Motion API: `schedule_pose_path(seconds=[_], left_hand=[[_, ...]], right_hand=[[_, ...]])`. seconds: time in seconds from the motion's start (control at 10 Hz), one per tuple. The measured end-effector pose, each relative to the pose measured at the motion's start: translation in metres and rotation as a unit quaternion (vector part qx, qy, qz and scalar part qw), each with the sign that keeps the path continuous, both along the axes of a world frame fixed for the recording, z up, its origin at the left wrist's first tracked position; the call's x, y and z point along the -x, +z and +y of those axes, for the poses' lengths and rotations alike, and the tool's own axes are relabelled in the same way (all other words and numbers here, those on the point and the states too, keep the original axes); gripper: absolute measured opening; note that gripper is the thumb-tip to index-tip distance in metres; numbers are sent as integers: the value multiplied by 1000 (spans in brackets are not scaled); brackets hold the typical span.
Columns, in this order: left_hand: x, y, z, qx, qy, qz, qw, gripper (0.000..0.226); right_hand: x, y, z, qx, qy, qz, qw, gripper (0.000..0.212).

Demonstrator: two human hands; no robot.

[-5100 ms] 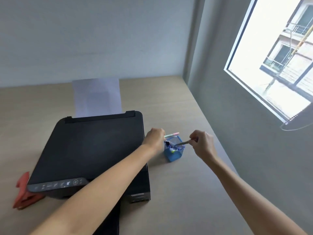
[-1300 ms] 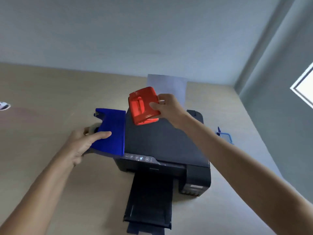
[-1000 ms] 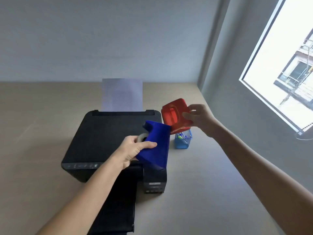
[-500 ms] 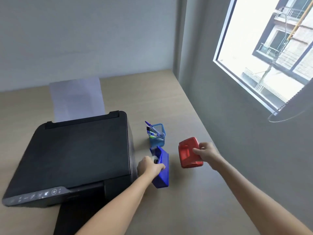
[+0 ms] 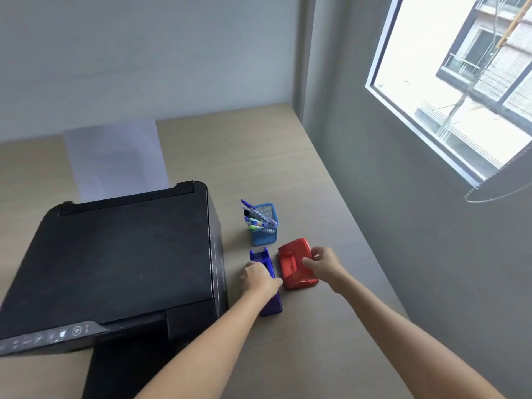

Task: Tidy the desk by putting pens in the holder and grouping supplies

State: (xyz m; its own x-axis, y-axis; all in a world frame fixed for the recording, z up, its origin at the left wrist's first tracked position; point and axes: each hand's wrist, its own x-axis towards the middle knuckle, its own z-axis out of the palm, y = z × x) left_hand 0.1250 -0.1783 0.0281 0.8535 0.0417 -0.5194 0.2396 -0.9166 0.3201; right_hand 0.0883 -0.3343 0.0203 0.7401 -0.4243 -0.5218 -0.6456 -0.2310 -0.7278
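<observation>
Your left hand (image 5: 259, 279) grips the blue tape dispenser (image 5: 266, 283) beside the boxy black printer (image 5: 115, 263); your right hand (image 5: 324, 266) holds the glossy red hole punch (image 5: 293, 264), mesh pen holder (image 5: 263, 226) just behind.

No legible text, brand, number or sign is found anywhere in the view. Small pale icons are seen along the control strip of the black flat-topped printer (image 5: 123, 263), around a round button, but they are too small and blurred to be read. The white sheet of paper (image 5: 115, 159) standing in the rear feed shows only faint grey smudges; nothing can be made out. No label is visible on the blue mesh metal pen holder (image 5: 264, 234).
</observation>
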Motion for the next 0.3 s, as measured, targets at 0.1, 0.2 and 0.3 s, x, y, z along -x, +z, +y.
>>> schedule_pose_path(seconds=[0.1,0.2,0.3], left_hand=[[3,4,3,5,-11,3,1000,74],[9,11,4,30,-27,-3,999,83],[28,29,13,57,-59,-46,996,98]], right_hand=[[2,-4,-1,-3,-1,0,1000,15],[6,0,5,12,6,1,1000,20],[18,37,17,76,22,5,997,57]])
